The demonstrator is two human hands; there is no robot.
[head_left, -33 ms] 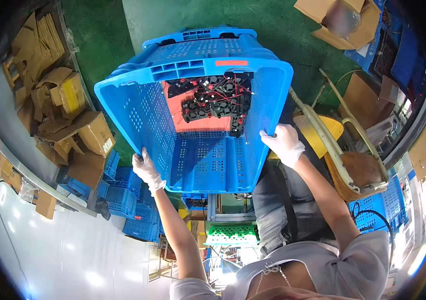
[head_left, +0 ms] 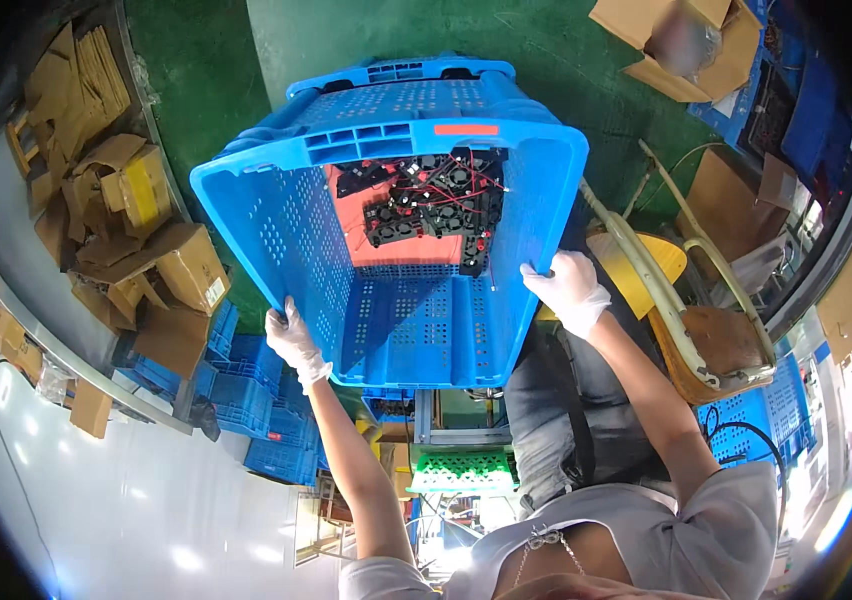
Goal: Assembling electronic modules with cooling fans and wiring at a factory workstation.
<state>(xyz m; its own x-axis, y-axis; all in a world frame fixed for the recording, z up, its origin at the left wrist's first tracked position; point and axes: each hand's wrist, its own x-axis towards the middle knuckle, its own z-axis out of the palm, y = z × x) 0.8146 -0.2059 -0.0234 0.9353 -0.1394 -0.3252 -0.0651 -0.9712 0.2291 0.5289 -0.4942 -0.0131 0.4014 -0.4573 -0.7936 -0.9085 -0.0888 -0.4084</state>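
Observation:
A large blue plastic crate with perforated walls is tipped so that its mouth faces me. My left hand, in a white glove, grips the rim on its left side. At the right rim, my gloved right hand has its fingers closed round the edge. Deep inside lie several small black cooling fans with red wires, tangled together on a pinkish-red surface. Part of the fingers of both hands is hidden by the crate's edge.
Another blue crate shows behind the held one. Torn cardboard boxes and stacked blue crates lie at the left. A worn chair stands close at my right; an open carton is at far right. The floor is green.
The crate sits very slightly lower in the view; both hands keep the same hold.

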